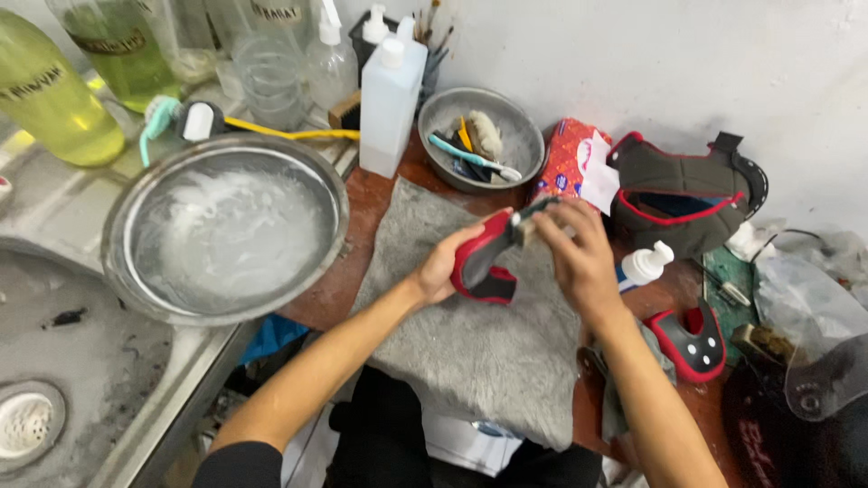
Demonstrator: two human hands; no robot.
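While the left hand [440, 268] grips a red-and-black cheek pad [482, 258], its fingers closed around the pad's lower edge, the right hand [579, 258] closes on a small brush [532, 217] and presses it against the pad's upper end. Both hands work just above a grey fluffy towel [470, 343] spread on the bench [371, 194]. Left of the left hand stands a steel basin [136, 289] of foamy water, beside a sink [54, 361]. Beyond the hands sit a white pump bottle [391, 99] and a metal bowl [520, 154] holding brushes. Just right of the right hand lies a small white-capped bottle [644, 265], and below it rests 1 more red-edged pad [692, 342]. Farther beyond the right hand lie a grey helmet liner [683, 190] with red piping and a red tissue pack [570, 163].
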